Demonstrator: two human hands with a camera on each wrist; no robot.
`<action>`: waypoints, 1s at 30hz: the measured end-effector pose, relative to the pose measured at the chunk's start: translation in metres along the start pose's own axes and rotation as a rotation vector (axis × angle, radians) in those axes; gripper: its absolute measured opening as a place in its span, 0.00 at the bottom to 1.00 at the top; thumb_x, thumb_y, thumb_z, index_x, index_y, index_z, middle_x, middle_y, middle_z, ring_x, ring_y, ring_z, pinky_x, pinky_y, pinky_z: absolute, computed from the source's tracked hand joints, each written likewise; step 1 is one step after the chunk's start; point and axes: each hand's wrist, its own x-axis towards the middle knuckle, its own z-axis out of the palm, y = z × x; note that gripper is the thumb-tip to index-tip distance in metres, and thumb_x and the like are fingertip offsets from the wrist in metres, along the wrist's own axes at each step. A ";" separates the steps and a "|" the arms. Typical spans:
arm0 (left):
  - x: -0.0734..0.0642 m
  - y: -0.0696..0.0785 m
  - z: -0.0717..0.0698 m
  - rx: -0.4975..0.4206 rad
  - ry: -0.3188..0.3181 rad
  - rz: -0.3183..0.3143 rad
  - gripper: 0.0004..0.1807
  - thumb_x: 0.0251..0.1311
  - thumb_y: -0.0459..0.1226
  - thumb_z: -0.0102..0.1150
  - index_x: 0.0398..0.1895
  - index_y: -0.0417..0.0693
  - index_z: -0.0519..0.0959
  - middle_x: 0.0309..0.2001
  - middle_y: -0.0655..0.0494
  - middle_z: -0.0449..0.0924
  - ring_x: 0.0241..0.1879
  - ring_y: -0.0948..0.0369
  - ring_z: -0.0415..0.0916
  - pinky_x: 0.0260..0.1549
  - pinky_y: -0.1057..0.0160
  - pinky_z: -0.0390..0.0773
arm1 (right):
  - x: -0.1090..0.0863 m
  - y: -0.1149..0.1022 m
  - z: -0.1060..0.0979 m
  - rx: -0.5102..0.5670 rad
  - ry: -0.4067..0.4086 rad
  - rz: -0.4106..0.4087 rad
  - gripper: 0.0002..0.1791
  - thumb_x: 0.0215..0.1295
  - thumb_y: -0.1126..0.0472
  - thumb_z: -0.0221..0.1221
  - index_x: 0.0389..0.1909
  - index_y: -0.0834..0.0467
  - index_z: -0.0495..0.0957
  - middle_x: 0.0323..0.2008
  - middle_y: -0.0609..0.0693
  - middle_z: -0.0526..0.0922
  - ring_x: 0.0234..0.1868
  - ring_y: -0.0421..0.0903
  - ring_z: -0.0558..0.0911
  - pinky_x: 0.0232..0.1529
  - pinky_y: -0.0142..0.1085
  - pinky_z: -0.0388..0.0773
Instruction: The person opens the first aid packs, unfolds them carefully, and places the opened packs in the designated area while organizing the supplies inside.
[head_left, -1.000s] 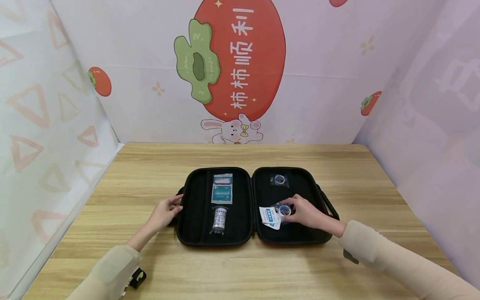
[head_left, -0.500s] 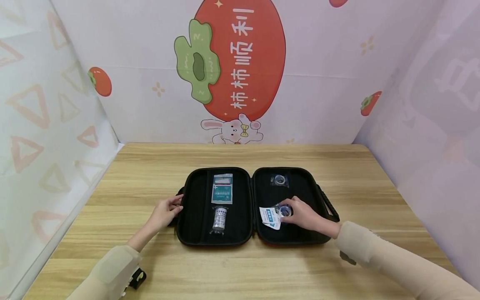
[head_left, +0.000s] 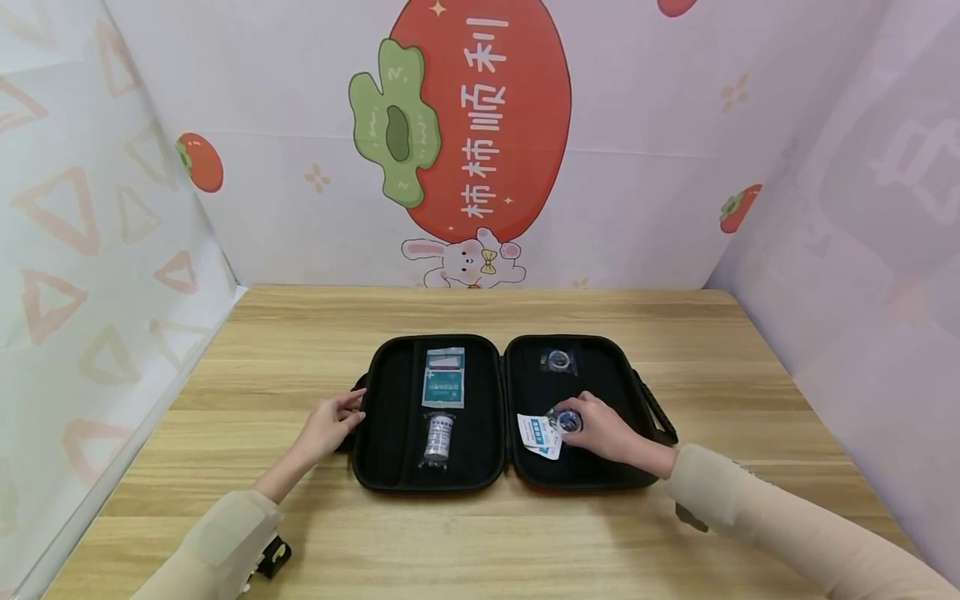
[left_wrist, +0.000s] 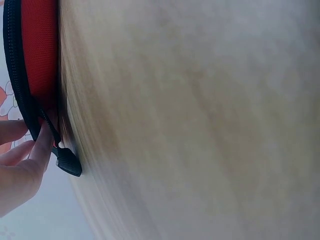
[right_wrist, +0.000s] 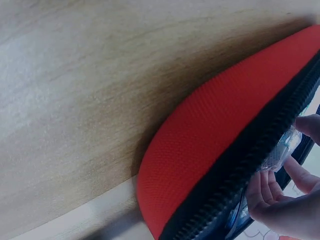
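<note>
A black-lined zip case point(head_left: 384, 417) with a red outer shell lies unfolded on the table. My left hand point(head_left: 339, 422) grips the case's left rim; the left wrist view shows the fingers point(left_wrist: 44, 142) at the zipper edge beside a black pull tab point(left_wrist: 68, 161). Over the right half, my right hand point(head_left: 606, 429) pinches a tape roll point(head_left: 567, 421) in a clear wrapper, its thumb and fingertips on the plastic in the right wrist view. White printed packets point(head_left: 537, 432) overlap the roll's left side. A second wrapped tape roll point(head_left: 558, 360) lies higher in that half.
In the left half lie a teal-and-white sachet point(head_left: 444, 379) and a wrapped white bandage roll point(head_left: 438, 437). A black carry handle point(head_left: 657, 408) sticks out from the case's right side. Printed cloth walls point(head_left: 637, 200) stand behind and beside the wooden table point(head_left: 450, 542).
The right hand has shifted slightly left and toward the person, still at the wrapped tape roll. The left hand stays at the case rim.
</note>
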 end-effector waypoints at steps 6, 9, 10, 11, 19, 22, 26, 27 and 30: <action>0.000 -0.001 0.000 0.005 0.004 -0.003 0.22 0.55 0.24 0.49 0.55 0.26 0.64 0.40 0.35 0.74 0.35 0.50 0.76 0.25 0.66 0.74 | 0.000 0.000 -0.004 0.018 0.016 -0.057 0.19 0.45 0.67 0.65 0.42 0.63 0.77 0.34 0.53 0.74 0.30 0.42 0.68 0.30 0.32 0.70; 0.000 -0.002 0.001 0.004 0.004 -0.006 0.22 0.56 0.24 0.49 0.56 0.26 0.64 0.40 0.35 0.74 0.35 0.51 0.76 0.26 0.66 0.74 | 0.001 0.001 -0.008 0.022 0.024 -0.087 0.19 0.45 0.68 0.65 0.42 0.64 0.77 0.35 0.54 0.75 0.31 0.43 0.68 0.30 0.32 0.69; 0.000 -0.002 0.001 0.003 0.005 -0.005 0.22 0.56 0.24 0.49 0.56 0.26 0.64 0.40 0.35 0.74 0.35 0.51 0.76 0.25 0.66 0.74 | 0.001 0.001 -0.010 0.023 0.025 -0.085 0.19 0.45 0.68 0.65 0.42 0.63 0.77 0.35 0.54 0.75 0.31 0.43 0.68 0.30 0.32 0.69; 0.000 -0.002 0.001 0.003 0.005 -0.005 0.22 0.56 0.24 0.49 0.56 0.26 0.64 0.40 0.35 0.74 0.35 0.51 0.76 0.25 0.66 0.74 | 0.002 0.001 -0.011 0.018 0.025 -0.089 0.19 0.45 0.68 0.65 0.42 0.64 0.77 0.35 0.54 0.75 0.31 0.43 0.69 0.30 0.32 0.69; -0.001 -0.002 0.000 0.004 0.006 0.001 0.22 0.55 0.23 0.49 0.55 0.26 0.64 0.40 0.35 0.73 0.35 0.50 0.76 0.26 0.66 0.75 | 0.003 0.005 -0.024 0.049 0.015 -0.073 0.19 0.46 0.70 0.62 0.43 0.64 0.76 0.34 0.54 0.74 0.30 0.44 0.69 0.29 0.32 0.69; -0.001 -0.001 0.000 0.007 0.004 0.001 0.22 0.55 0.23 0.49 0.55 0.26 0.64 0.40 0.35 0.74 0.36 0.50 0.76 0.26 0.67 0.74 | 0.004 0.010 -0.029 0.056 0.024 -0.078 0.19 0.45 0.70 0.61 0.42 0.65 0.76 0.35 0.55 0.74 0.30 0.44 0.69 0.29 0.32 0.68; -0.001 0.000 0.000 0.014 0.002 0.001 0.22 0.56 0.24 0.49 0.55 0.26 0.64 0.41 0.35 0.74 0.37 0.49 0.76 0.26 0.67 0.74 | 0.004 0.019 -0.035 0.032 0.043 -0.083 0.19 0.43 0.71 0.61 0.42 0.65 0.76 0.35 0.55 0.74 0.29 0.43 0.69 0.29 0.32 0.67; -0.001 0.000 0.000 0.013 0.003 0.000 0.22 0.56 0.24 0.49 0.55 0.26 0.64 0.41 0.35 0.74 0.37 0.49 0.76 0.26 0.67 0.74 | 0.004 0.021 -0.036 0.026 0.046 -0.080 0.19 0.43 0.71 0.61 0.42 0.65 0.76 0.35 0.56 0.75 0.29 0.43 0.69 0.29 0.33 0.67; -0.001 0.000 0.000 0.009 0.003 -0.005 0.22 0.56 0.24 0.49 0.56 0.26 0.64 0.41 0.35 0.73 0.37 0.49 0.76 0.26 0.67 0.74 | 0.004 0.028 -0.040 0.013 0.046 -0.075 0.19 0.42 0.72 0.61 0.41 0.65 0.76 0.36 0.57 0.75 0.30 0.44 0.69 0.30 0.34 0.67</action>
